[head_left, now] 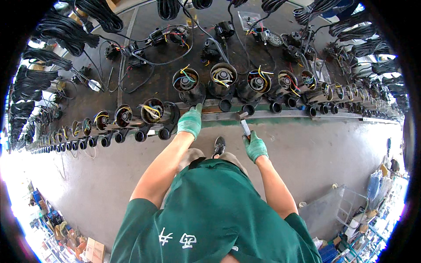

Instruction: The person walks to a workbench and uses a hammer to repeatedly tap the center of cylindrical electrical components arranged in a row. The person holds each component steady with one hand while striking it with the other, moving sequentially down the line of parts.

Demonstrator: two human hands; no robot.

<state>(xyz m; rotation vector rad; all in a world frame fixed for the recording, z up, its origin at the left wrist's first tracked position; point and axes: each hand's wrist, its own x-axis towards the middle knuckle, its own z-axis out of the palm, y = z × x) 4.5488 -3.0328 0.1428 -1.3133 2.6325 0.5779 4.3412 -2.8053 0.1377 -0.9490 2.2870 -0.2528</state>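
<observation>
we are gripping a hammer [244, 126] by its handle in our right hand [255, 148], with the fingers closing around it. its long axis is running from our fist up and slightly left, the head pointing away from us and lying over the near edge of the bench [153, 90]; whether the head is touching anything there, we are not able to tell. our left hand [190, 122] is reaching to the foot of a housing [190, 91], its fingertips at the base, and we cannot tell whether they are clasping it or only resting against it. that housing is standing near the bench edge, its open mouth facing up and its long axis rising from the base, with coloured wires poking out. similar housings are lining the edge on both sides, and a pale metal rail [291, 113] is running along it. the bench top is showing dark and flat, with black cables [101, 15] bunching at its far side. behind us a smooth grey floor [307, 149] is stretching out, a cart [322, 210] and a carton [94, 250] sitting toward the lower corners.
</observation>
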